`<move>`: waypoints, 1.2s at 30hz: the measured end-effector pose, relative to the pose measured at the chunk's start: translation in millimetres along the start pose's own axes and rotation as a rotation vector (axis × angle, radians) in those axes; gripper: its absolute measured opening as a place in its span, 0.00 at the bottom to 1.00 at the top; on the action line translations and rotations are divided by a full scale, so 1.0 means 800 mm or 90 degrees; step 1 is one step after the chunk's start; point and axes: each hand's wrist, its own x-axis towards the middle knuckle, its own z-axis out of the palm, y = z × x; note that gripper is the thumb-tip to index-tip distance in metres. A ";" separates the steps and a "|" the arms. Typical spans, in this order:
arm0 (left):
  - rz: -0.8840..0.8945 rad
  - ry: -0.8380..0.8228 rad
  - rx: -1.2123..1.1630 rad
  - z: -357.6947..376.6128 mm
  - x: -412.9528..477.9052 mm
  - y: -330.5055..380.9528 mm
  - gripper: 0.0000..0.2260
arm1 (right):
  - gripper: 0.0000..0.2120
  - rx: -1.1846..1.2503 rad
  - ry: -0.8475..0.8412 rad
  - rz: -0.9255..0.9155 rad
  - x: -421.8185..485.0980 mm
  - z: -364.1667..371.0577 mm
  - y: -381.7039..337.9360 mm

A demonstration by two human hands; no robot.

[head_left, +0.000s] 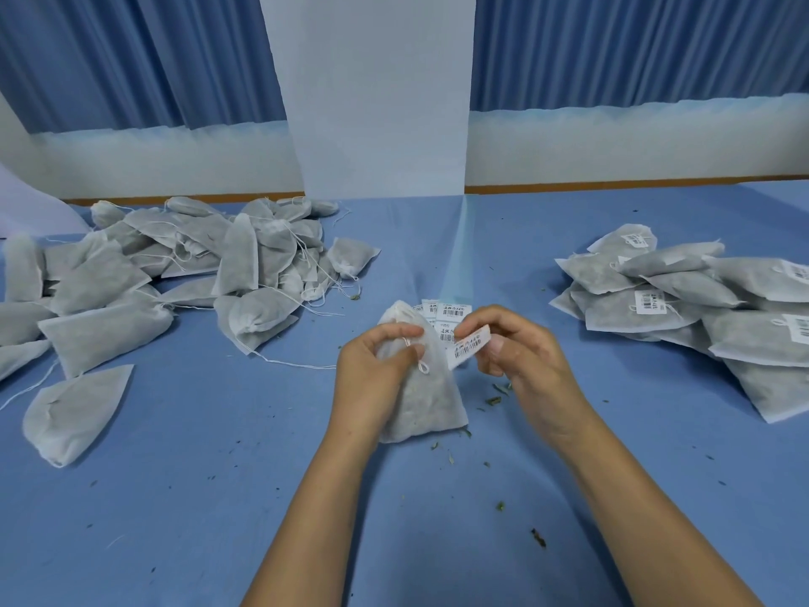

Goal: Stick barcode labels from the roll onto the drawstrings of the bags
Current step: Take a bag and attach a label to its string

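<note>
Gripping a filled white bag (422, 403) near the middle of the blue table (219, 519), the left hand (376, 361) curls around its upper half, with the drawstring (422, 368) loop showing just below the thumb. At its 3 o'clock, the right hand (516, 348) pinches one tilted barcode label (470, 346) just beside the bag. Behind them, at 12 o'clock, the label strip (453, 311) lies flat. Farther off, unlabelled bags (175, 265) heap at 10 o'clock, labelled bags (700, 300) at 2 o'clock.

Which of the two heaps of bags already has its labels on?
The heap on the right: white barcode labels show on its bags. The left heap shows only bare strings.
</note>
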 end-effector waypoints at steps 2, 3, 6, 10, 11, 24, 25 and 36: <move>0.004 -0.019 0.003 0.000 -0.001 0.001 0.15 | 0.08 -0.012 0.025 -0.001 0.000 0.002 0.000; 0.007 -0.033 0.005 0.000 -0.002 0.002 0.17 | 0.05 -0.018 0.041 -0.003 0.001 0.003 0.000; 0.020 -0.099 0.001 0.000 -0.006 0.005 0.23 | 0.02 -0.036 0.076 -0.013 0.003 0.005 0.001; 0.039 -0.157 0.001 0.002 -0.009 0.007 0.23 | 0.03 -0.100 0.085 -0.019 0.004 0.007 0.002; 0.046 -0.172 -0.001 0.002 -0.010 0.007 0.22 | 0.03 -0.121 0.079 -0.016 0.003 0.007 0.003; 0.054 -0.241 -0.110 -0.001 -0.007 0.002 0.14 | 0.08 -0.455 0.028 -0.101 0.003 0.003 0.009; 0.060 -0.232 -0.103 -0.001 -0.007 0.002 0.13 | 0.08 -0.459 0.021 -0.104 0.003 0.004 0.009; 0.150 -0.183 -0.109 0.007 -0.012 0.004 0.21 | 0.13 -0.200 0.174 0.095 0.002 0.009 0.010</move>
